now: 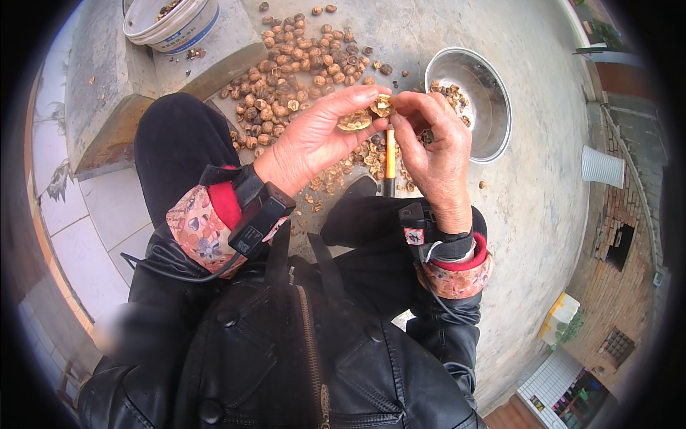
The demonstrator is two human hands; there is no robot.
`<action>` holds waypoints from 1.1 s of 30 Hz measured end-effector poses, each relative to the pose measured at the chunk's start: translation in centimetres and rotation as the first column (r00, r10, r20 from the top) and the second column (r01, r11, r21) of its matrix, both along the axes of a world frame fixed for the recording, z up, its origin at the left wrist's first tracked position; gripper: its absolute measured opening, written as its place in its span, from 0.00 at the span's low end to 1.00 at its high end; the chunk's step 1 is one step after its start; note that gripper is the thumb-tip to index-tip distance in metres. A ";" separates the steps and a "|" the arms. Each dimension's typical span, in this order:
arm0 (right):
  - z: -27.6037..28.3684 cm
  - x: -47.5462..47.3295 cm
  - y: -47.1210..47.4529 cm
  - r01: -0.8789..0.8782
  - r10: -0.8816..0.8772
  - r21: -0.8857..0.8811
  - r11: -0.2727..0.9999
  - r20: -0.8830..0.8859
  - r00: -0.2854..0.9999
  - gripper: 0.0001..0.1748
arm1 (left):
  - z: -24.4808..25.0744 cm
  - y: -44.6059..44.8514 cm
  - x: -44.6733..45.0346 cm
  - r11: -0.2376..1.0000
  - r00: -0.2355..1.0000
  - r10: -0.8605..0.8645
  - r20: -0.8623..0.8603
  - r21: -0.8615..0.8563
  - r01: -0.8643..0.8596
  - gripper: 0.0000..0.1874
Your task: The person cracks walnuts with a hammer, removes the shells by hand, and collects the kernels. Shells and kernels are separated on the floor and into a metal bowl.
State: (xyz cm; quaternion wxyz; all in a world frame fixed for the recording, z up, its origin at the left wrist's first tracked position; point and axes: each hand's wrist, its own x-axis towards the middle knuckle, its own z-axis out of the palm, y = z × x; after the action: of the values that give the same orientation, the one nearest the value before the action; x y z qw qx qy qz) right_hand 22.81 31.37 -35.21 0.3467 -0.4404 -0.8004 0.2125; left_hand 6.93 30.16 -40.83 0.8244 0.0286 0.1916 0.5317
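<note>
My left hand (pixel 316 134) holds a cracked walnut half (pixel 355 121) against its fingers, with the pale inside facing up. Beside it, a second opened walnut piece (pixel 382 106) sits between my left thumb and the fingertips of my right hand (pixel 434 137), which pinch it from the right. Below my hands a tool handle (pixel 390 155), orange with a black end, points down toward my legs; its head is hidden behind my hands. Broken walnut shells (pixel 375 155) lie scattered on the ground around it.
Whole walnuts (pixel 300 59) are heaped on the concrete beyond my hands. To the right stands a metal basin (pixel 490 102) with walnut pieces along its left side. A white bucket (pixel 177 27) rests on a concrete step (pixel 214 59) at upper left. My shoe (pixel 362 187) is near the shells.
</note>
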 end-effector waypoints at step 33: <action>-0.1 0.1 0.0 -0.010 -0.026 -0.282 0.959 -0.124 0.992 0.11 | -0.8 -0.5 0.1 0.996 0.998 0.002 -0.065 0.089 0.004 0.11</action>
State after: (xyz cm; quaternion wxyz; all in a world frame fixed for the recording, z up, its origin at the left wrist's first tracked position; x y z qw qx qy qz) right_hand 22.92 31.36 -35.30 0.3311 -0.4741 -0.7367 0.3505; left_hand 7.00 29.70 -41.62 0.8159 0.0828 0.1944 0.5382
